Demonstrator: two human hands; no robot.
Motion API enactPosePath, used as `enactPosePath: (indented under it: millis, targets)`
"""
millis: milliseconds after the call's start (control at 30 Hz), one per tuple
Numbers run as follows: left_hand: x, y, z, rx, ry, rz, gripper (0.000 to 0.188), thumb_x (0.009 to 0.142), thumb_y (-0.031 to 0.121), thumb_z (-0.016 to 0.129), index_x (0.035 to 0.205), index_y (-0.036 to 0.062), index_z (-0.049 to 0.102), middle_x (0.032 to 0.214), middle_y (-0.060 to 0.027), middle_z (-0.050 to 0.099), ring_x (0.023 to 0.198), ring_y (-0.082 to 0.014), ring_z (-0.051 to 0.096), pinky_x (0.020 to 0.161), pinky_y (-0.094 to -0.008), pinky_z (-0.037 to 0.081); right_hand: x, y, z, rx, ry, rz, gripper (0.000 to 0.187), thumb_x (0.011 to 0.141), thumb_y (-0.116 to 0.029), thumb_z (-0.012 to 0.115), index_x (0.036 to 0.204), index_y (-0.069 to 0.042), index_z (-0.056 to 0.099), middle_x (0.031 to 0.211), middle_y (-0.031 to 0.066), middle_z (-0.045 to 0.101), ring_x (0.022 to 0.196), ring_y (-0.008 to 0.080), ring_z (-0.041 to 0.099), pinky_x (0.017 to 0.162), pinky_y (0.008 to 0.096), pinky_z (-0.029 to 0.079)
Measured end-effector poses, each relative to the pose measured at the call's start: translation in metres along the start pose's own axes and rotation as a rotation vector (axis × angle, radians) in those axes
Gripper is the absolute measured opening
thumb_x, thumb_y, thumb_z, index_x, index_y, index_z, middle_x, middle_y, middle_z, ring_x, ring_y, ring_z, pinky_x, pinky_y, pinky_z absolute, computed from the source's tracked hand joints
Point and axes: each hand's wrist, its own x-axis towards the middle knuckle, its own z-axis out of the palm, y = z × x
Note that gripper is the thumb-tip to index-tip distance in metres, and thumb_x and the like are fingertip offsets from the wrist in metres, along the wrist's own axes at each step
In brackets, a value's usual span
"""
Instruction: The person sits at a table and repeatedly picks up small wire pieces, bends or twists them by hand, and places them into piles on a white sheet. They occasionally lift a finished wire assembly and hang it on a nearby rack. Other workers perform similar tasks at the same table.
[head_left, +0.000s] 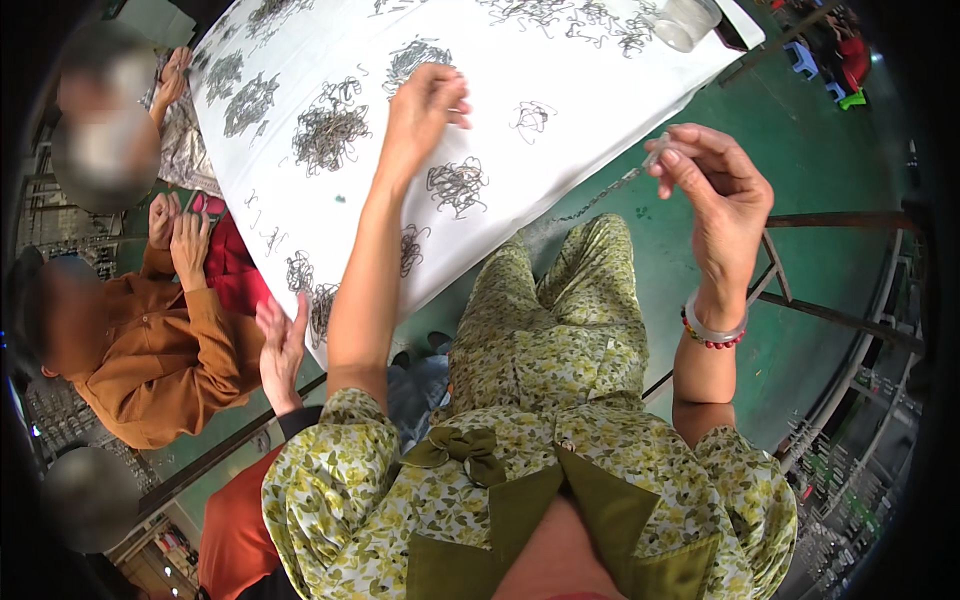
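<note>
My right hand [725, 185] is raised off the table's right side, thumb and fingers pinched on a small translucent piece [657, 150]. A thin dark chain of linked pieces [605, 193] trails from it down to the left. Over the white table my left hand [425, 105] has its fingers loosely bent and apart, with nothing visible in them. Just beyond its fingers is a pile of dark wire hooks [415, 58]. Closer to me, right of my left forearm, lies another heap of hooks [457, 187].
The white-covered table [520, 170] bears several more piles, including a large heap [332, 130] and a small loose group [533, 120]. A clear container [687, 22] stands at the far right corner. Other people sit along the left; one person's hand [282, 345] is beside my left forearm.
</note>
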Motion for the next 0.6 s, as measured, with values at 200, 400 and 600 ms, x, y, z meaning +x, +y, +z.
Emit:
enactPosePath:
  millis: [200, 400, 600]
  targets:
    - [-0.058, 0.099, 0.065, -0.604, -0.391, 0.096, 0.011, 0.091, 0.008, 0.06, 0.098, -0.0004, 0.059, 0.089, -0.0111, 0.064, 0.079, -0.0199, 0.065, 0.067, -0.0309, 0.058, -0.006, 0.002, 0.003, -0.014, 0.055, 0.035, 0.021, 0.084, 0.006, 0.065, 0.105, 0.008, 0.064, 0.086, 0.0135, 0.069, 0.07, 0.0137, 0.064, 0.06, 0.023, 0.05]
    - [-0.06, 0.091, 0.095, -0.067, -0.208, 0.463, 0.013, 0.087, 0.013, 0.065, 0.094, 0.0033, 0.062, 0.094, -0.0085, 0.059, 0.083, -0.017, 0.062, 0.069, -0.0301, 0.05, -0.016, -0.001, 0.009, -0.035, 0.141, -0.078, 0.018, 0.084, 0.006, 0.065, 0.102, 0.009, 0.064, 0.087, 0.0108, 0.068, 0.069, 0.0135, 0.061, 0.061, 0.0233, 0.049]
    - [-0.069, 0.094, 0.098, -0.042, -0.068, 0.543, 0.012, 0.083, 0.013, 0.067, 0.09, 0.0033, 0.063, 0.094, -0.0107, 0.057, 0.086, -0.0252, 0.06, 0.076, -0.0347, 0.047, -0.02, -0.005, 0.012, -0.091, 0.184, -0.129, 0.018, 0.084, 0.006, 0.065, 0.101, 0.009, 0.064, 0.087, 0.0114, 0.068, 0.07, 0.0127, 0.061, 0.06, 0.0227, 0.049]
